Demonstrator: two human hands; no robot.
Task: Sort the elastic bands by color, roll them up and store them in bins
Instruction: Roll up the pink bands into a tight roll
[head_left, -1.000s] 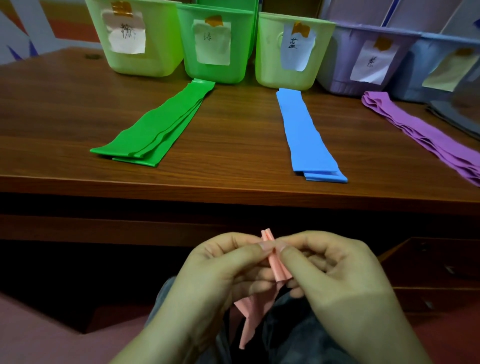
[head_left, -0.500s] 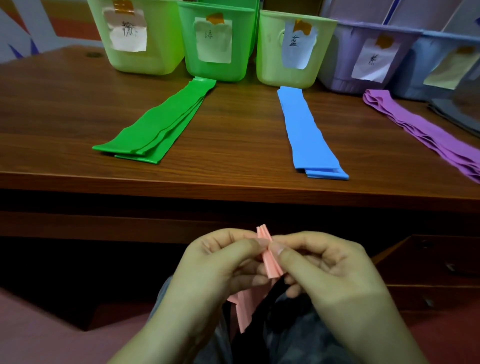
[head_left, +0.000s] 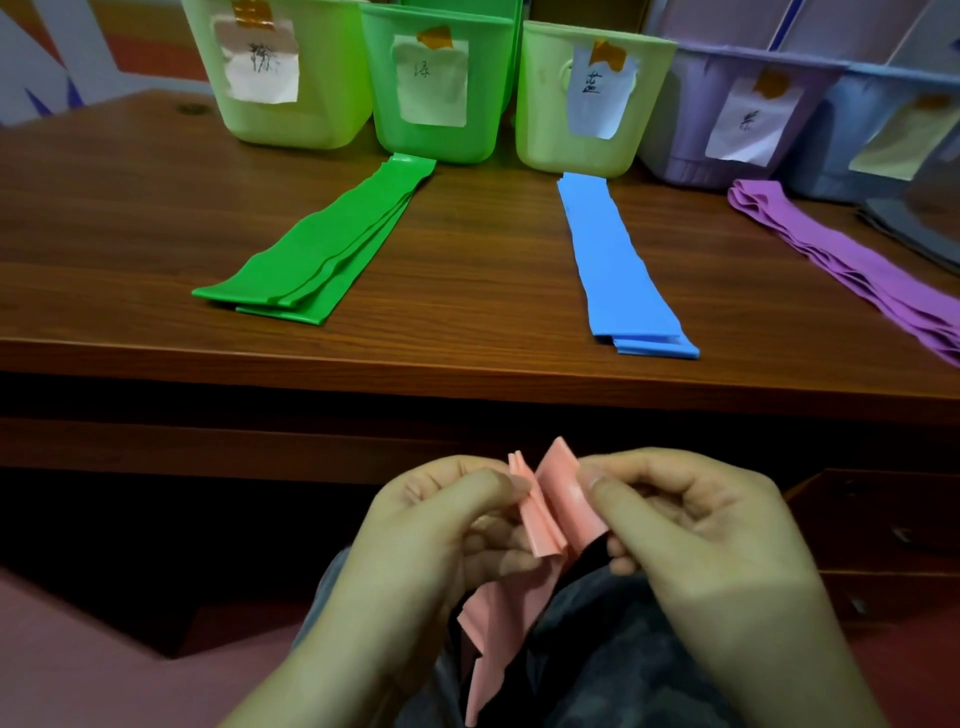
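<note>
Two hands pinched one pink elastic band (head_left: 550, 506) below the bench (head_left: 467, 312) edge: left hand (head_left: 441, 525) gripped its pleated folds, right hand (head_left: 691, 519) its spread flap. Between the grips it fanned open; beneath them, its creased tail hung loose.

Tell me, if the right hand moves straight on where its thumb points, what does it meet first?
Probably the pink band it already pinches, then the left hand just beyond it.

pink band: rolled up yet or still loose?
Partly gathered: both hands pinch the pink band bunched at its top, its tail hanging loose below.
</note>
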